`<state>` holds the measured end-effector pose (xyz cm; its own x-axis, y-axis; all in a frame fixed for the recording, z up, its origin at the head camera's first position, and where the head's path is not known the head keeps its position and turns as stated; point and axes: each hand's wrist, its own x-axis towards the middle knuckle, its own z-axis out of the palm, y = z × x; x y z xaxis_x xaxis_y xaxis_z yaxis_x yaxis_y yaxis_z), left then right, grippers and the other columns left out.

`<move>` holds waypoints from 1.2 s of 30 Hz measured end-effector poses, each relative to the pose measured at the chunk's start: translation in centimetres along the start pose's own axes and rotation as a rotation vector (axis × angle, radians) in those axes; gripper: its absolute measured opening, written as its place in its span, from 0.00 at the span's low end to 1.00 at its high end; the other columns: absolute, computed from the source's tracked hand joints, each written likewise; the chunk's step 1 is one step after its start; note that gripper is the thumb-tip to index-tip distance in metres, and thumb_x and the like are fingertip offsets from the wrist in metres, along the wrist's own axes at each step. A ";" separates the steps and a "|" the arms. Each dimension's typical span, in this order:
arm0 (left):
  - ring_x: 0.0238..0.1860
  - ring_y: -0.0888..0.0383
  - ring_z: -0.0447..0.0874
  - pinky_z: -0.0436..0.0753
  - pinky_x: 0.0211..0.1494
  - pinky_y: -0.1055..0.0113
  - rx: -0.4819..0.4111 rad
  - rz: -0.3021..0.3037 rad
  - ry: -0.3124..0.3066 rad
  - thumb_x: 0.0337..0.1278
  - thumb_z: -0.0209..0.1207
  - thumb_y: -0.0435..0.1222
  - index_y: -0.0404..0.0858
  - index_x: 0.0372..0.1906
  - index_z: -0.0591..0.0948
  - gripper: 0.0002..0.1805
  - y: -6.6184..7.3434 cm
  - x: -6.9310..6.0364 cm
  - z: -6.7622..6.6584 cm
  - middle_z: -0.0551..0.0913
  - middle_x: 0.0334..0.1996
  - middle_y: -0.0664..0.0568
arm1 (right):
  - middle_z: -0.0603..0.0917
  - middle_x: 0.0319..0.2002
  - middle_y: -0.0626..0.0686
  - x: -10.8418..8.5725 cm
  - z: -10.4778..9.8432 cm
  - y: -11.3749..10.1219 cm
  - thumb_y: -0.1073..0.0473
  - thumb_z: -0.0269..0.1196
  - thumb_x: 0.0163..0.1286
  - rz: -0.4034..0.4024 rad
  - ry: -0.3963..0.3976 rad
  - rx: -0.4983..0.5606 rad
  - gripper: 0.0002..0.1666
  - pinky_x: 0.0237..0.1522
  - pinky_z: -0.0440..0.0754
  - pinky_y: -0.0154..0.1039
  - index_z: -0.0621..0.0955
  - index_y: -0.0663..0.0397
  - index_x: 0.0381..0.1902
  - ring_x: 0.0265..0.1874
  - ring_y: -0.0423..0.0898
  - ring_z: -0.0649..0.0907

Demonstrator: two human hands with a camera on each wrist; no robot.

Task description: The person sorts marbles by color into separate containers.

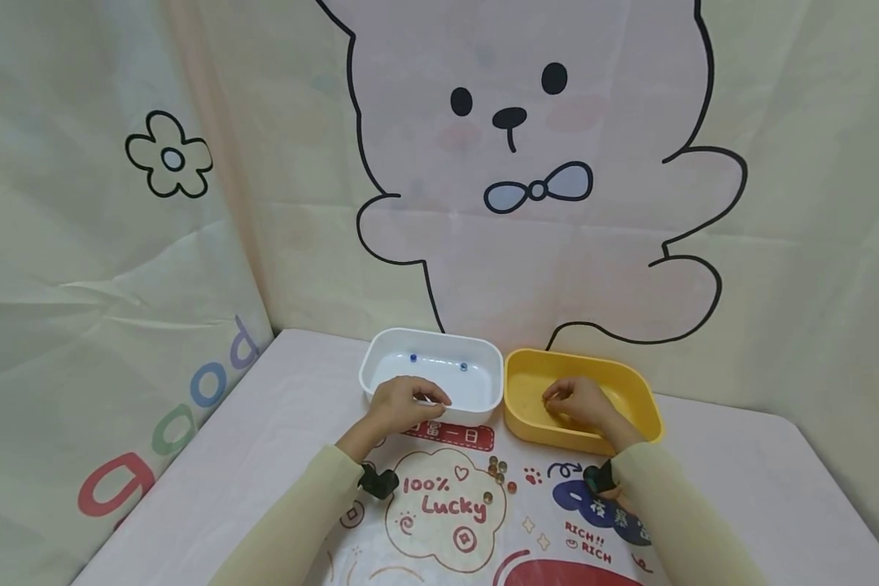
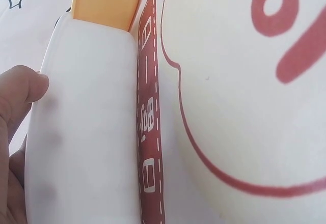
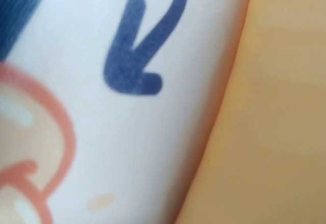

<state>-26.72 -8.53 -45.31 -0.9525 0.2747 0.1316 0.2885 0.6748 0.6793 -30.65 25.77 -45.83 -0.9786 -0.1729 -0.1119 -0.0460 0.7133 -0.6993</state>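
My left hand point(image 1: 408, 404) is at the near rim of a white plastic tray point(image 1: 381, 346), its thumb and fingers bent over the edge. In the left wrist view a fingertip point(image 2: 38, 84) lies at the rim of the tray, and dark patches show faintly through its wall. Whether these fingers pinch anything is hidden. Two small blue beads point(image 1: 464, 367) lie inside the white tray. Over a yellow tray point(image 1: 633, 382) my right hand point(image 1: 580, 400) reaches in with its fingertips drawn together; I cannot make out whether a bead is between them. The right wrist view shows no hand.
Several amber-brown beads point(image 1: 499, 468) lie loose on the printed tablecloth point(image 1: 439, 529) in front of the trays. Both trays stand side by side near the table's back edge. Behind them hangs a cloth point(image 1: 542, 268) with a cartoon bear.
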 end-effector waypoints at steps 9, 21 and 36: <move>0.39 0.65 0.78 0.73 0.46 0.61 -0.012 0.006 0.005 0.50 0.66 0.48 0.64 0.30 0.85 0.03 -0.1 0.0 0.1 0.84 0.32 0.73 | 0.83 0.36 0.56 0.0 -0.4 -0.1 0.62 0.66 0.61 0.033 -0.016 -0.006 0.13 0.31 0.75 0.35 0.83 0.59 0.44 0.32 0.47 0.76; 0.41 0.64 0.79 0.74 0.50 0.58 -0.023 -0.004 0.009 0.50 0.66 0.48 0.64 0.31 0.86 0.03 0.0 -0.1 0.0 0.85 0.34 0.72 | 0.82 0.49 0.61 -2.1 -1.6 -2.0 0.54 0.65 0.62 -0.034 0.024 -0.099 0.21 0.49 0.79 0.51 0.81 0.56 0.51 0.47 0.55 0.79; 0.38 0.63 0.77 0.74 0.46 0.60 -0.038 -0.038 0.006 0.50 0.67 0.48 0.63 0.31 0.86 0.03 0.4 -0.3 -0.2 0.85 0.33 0.70 | 0.82 0.50 0.62 -6.7 -3.0 -4.0 0.56 0.65 0.63 -0.178 0.102 -0.031 0.19 0.40 0.83 0.37 0.81 0.56 0.51 0.44 0.54 0.83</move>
<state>-26.32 -8.46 -44.92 -0.9633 0.2451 0.1097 0.2485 0.6583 0.7106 -24.50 26.11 -40.18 -0.9696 -0.2294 0.0851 -0.2248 0.6982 -0.6797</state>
